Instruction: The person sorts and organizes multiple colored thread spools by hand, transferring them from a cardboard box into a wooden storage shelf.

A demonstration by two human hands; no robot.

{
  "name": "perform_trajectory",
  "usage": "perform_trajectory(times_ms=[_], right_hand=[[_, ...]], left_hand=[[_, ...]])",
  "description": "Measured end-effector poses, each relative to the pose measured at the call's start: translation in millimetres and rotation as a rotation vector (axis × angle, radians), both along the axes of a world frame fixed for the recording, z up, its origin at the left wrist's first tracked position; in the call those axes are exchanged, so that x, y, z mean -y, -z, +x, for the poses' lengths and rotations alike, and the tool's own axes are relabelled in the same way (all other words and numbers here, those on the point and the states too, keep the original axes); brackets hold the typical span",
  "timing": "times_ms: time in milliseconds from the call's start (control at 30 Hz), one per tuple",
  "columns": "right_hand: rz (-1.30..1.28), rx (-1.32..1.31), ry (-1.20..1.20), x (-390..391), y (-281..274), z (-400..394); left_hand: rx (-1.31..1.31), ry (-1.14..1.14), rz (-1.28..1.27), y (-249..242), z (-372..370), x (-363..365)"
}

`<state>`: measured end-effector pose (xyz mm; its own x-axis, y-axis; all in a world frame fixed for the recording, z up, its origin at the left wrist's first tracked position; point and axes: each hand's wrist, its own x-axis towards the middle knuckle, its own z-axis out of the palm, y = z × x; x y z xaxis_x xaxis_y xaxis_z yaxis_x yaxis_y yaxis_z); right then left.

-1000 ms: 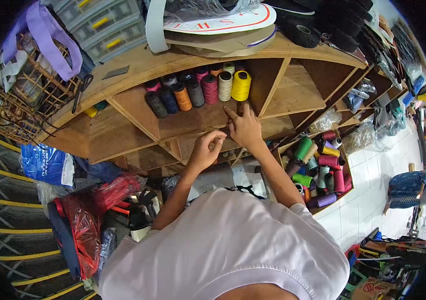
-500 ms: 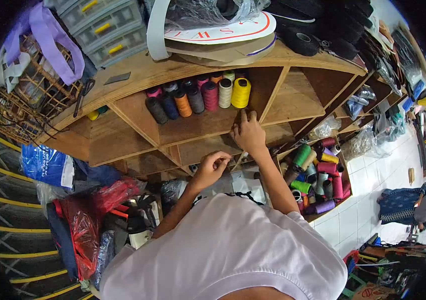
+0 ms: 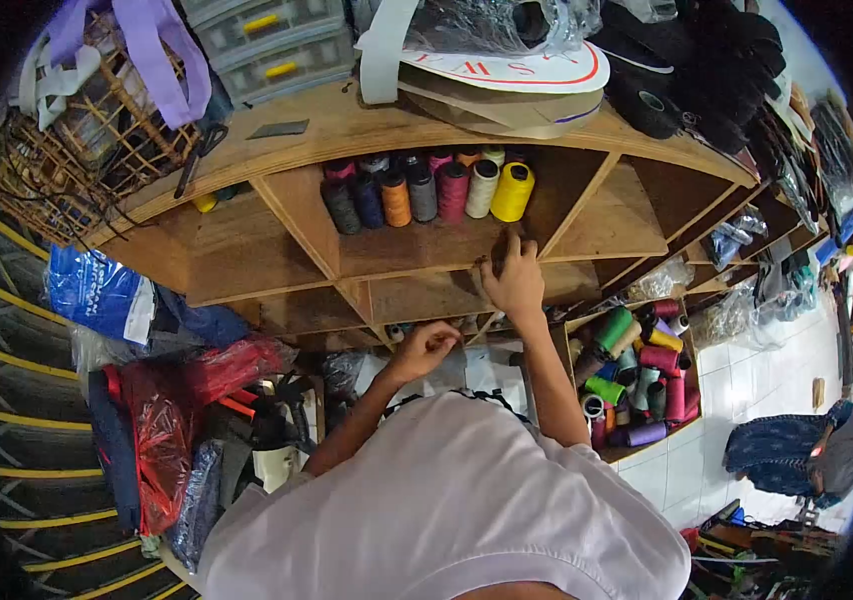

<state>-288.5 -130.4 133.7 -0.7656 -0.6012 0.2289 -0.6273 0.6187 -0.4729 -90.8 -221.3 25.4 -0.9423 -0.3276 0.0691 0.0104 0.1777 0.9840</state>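
Note:
Several thread spools stand upright in rows in an upper shelf compartment. A yellow spool (image 3: 513,193) is at the right end, beside a cream spool (image 3: 482,190) and a magenta spool (image 3: 453,193). My right hand (image 3: 517,278) is at the compartment's front edge, just below the yellow spool and apart from it. Its fingers are stretched toward the shelf and its thumb is apart, with nothing seen in it. Lower and to the left, my left hand (image 3: 424,352) hovers before the lower compartments. Its fingers are loosely curled, with a gap to the thumb and nothing visible between them.
The wooden shelf unit (image 3: 247,262) spans the view. A box of mixed spools (image 3: 637,370) stands right of my right arm. Cap visors (image 3: 517,75) and plastic drawers (image 3: 282,70) sit on top. Red plastic wrapping (image 3: 162,430) lies at left. A person in denim (image 3: 782,450) is at far right.
The view has shifted, so the shelf appears lower and farther right. Both hands keep nearly the same places before the shelf. The person at far right has moved slightly.

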Motion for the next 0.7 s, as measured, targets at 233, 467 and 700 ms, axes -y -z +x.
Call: perform_trajectory(times_ms=[233,467,700], right_hand=[[0.107,0.046,0.097,12,-22,-1],[-0.125,-0.057,-0.023,-16,14,42],[0.306,0.619,-0.338,-137,155,120]], left_hand=[[0.129,0.017,0.356,37,31,3],[-0.002,-0.191,0.296,-41,35,28],[0.289,-0.198,0.369,13,62,52]])
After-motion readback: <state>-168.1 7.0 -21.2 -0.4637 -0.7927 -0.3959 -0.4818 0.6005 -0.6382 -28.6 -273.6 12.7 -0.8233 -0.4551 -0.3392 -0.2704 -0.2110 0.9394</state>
